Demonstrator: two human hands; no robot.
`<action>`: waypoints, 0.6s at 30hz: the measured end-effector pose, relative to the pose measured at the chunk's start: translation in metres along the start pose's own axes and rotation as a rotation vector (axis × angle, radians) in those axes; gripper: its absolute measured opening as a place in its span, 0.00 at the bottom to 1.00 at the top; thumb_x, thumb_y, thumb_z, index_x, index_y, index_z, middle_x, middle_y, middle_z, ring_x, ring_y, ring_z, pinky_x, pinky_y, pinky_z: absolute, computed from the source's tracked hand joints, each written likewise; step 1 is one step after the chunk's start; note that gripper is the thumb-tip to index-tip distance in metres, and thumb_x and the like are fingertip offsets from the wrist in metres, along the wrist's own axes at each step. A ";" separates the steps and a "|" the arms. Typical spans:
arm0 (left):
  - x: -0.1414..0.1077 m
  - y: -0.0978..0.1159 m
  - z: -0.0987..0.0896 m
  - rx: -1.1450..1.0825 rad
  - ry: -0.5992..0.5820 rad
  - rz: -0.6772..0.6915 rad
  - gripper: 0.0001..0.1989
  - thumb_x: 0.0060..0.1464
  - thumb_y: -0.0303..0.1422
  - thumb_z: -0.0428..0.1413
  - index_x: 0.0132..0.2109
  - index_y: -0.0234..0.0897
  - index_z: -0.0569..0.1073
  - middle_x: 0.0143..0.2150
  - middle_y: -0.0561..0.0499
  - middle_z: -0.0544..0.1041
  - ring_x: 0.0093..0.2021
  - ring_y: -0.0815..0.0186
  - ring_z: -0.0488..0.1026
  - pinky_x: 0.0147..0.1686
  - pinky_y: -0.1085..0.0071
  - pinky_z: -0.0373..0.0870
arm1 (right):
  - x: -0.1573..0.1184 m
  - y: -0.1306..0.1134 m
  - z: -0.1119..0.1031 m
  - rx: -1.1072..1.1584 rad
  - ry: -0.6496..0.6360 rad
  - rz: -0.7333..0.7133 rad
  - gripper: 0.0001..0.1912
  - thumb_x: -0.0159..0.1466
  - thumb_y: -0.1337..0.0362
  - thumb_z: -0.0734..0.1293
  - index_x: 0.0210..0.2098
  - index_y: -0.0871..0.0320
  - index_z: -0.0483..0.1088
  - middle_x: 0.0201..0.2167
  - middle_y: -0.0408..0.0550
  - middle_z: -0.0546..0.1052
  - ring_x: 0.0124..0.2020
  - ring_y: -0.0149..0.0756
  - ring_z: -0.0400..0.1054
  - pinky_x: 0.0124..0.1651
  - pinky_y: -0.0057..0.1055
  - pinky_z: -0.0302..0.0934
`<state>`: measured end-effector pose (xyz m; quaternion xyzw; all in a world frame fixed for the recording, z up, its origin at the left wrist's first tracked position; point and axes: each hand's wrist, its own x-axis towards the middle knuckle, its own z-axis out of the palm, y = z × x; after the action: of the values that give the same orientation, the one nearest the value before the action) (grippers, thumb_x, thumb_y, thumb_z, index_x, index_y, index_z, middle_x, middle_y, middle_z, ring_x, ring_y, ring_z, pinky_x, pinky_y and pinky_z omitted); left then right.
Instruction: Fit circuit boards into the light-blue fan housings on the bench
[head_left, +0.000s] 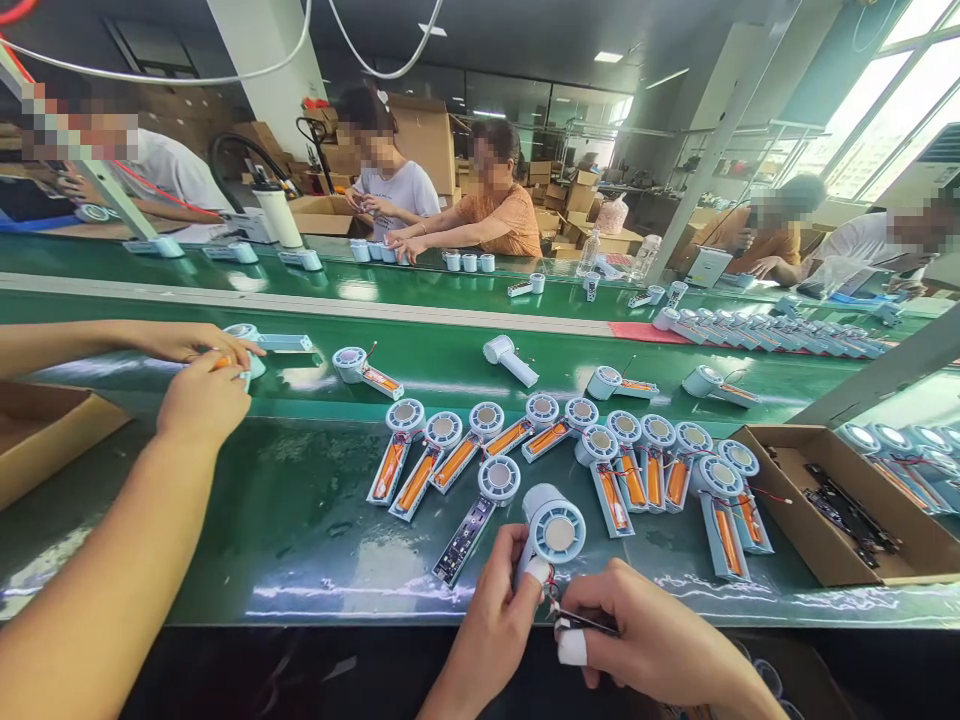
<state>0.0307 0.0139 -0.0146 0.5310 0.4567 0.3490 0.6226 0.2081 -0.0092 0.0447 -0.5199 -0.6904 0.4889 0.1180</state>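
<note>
In the lower middle of the head view, my left hand [491, 610] is closed round the handle of a light blue handheld fan [556, 525], its round head facing up. Close beside it, my right hand [645, 625], with white tape on a finger, pinches a thin dark part [589, 624] near the fan's red wires. Behind the held fan lies another fan with a dark circuit board [466, 540] in its handle. Several fans with orange cells in open handles, such as one fan [391, 460], lie in a row beyond.
An open cardboard box [787, 530] with dark parts stands at the right. More fans lie on the green belt [420, 350]. A co-worker's arms [187, 440] reach in from the left above another cardboard box [52, 430]. Several people sit across the line.
</note>
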 end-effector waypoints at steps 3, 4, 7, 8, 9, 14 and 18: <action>-0.004 0.002 0.004 -0.127 0.021 -0.034 0.12 0.63 0.42 0.51 0.48 0.42 0.70 0.49 0.48 0.77 0.46 0.59 0.73 0.48 0.67 0.68 | 0.011 0.013 0.027 0.502 0.003 0.010 0.25 0.66 0.42 0.62 0.26 0.57 0.64 0.18 0.41 0.71 0.18 0.27 0.60 0.24 0.24 0.55; -0.005 0.003 0.005 -0.171 0.037 -0.059 0.12 0.63 0.42 0.51 0.48 0.42 0.71 0.50 0.48 0.77 0.47 0.59 0.73 0.48 0.68 0.68 | 0.014 0.017 0.037 0.618 0.041 0.011 0.29 0.65 0.37 0.61 0.25 0.56 0.63 0.16 0.40 0.68 0.16 0.27 0.58 0.22 0.23 0.54; -0.007 0.003 0.006 -0.268 0.051 -0.125 0.15 0.63 0.43 0.50 0.51 0.42 0.71 0.51 0.48 0.77 0.48 0.58 0.73 0.49 0.68 0.68 | 0.018 0.025 0.063 0.778 0.181 0.018 0.32 0.63 0.31 0.58 0.24 0.55 0.59 0.13 0.37 0.63 0.14 0.24 0.52 0.19 0.23 0.49; -0.008 0.003 0.006 -0.291 0.045 -0.124 0.15 0.64 0.43 0.50 0.52 0.42 0.70 0.51 0.48 0.77 0.50 0.58 0.73 0.51 0.67 0.67 | 0.018 0.025 0.068 0.797 0.235 0.030 0.32 0.64 0.31 0.59 0.25 0.55 0.59 0.13 0.36 0.63 0.14 0.24 0.51 0.19 0.23 0.49; -0.008 0.002 0.006 -0.315 0.034 -0.108 0.16 0.64 0.43 0.50 0.53 0.41 0.70 0.52 0.48 0.77 0.51 0.58 0.72 0.53 0.66 0.66 | 0.018 0.025 0.072 0.812 0.290 0.046 0.32 0.64 0.32 0.59 0.26 0.55 0.59 0.13 0.36 0.63 0.15 0.24 0.51 0.20 0.23 0.49; -0.010 -0.004 0.009 -0.389 -0.047 0.050 0.18 0.62 0.43 0.56 0.55 0.42 0.70 0.57 0.46 0.74 0.58 0.55 0.69 0.59 0.64 0.64 | 0.017 0.020 0.074 0.889 0.429 0.131 0.31 0.64 0.31 0.58 0.27 0.54 0.57 0.11 0.33 0.61 0.14 0.24 0.51 0.21 0.24 0.50; -0.009 -0.009 0.013 -0.290 -0.015 0.076 0.20 0.63 0.46 0.56 0.56 0.42 0.69 0.57 0.45 0.74 0.58 0.56 0.70 0.59 0.64 0.64 | 0.021 0.020 0.072 0.851 0.461 0.154 0.33 0.62 0.29 0.58 0.26 0.54 0.58 0.11 0.34 0.60 0.13 0.24 0.49 0.19 0.23 0.47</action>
<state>0.0390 -0.0002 -0.0217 0.4549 0.3767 0.4306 0.6824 0.1628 -0.0319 -0.0143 -0.5698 -0.3450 0.6070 0.4334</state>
